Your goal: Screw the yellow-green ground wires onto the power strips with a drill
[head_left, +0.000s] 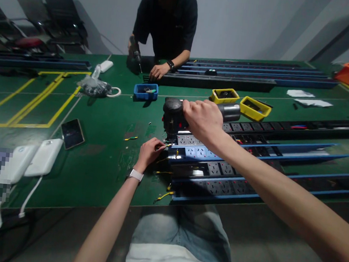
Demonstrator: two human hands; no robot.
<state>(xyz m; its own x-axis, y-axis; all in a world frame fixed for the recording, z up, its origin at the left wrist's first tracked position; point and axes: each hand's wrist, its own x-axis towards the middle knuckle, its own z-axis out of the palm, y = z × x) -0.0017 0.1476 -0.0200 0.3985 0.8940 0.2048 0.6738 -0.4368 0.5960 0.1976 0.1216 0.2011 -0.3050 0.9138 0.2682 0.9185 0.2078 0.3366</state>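
At the left end of the blue-edged socket strip (200, 152), I have my left hand (149, 155) pointing rightward, fingertips drawn together; I can't tell what they pinch. Above that end my power drill (172, 116) stands nose-down, likely heavy and rigid, best held by its handle, where my right hand (204, 119) wraps fully, forearm slanting over the strip.

Assembly workshop; long green workbench (97, 173), socket strips (215, 169), yellow bins (227, 100), power drills (172, 118)
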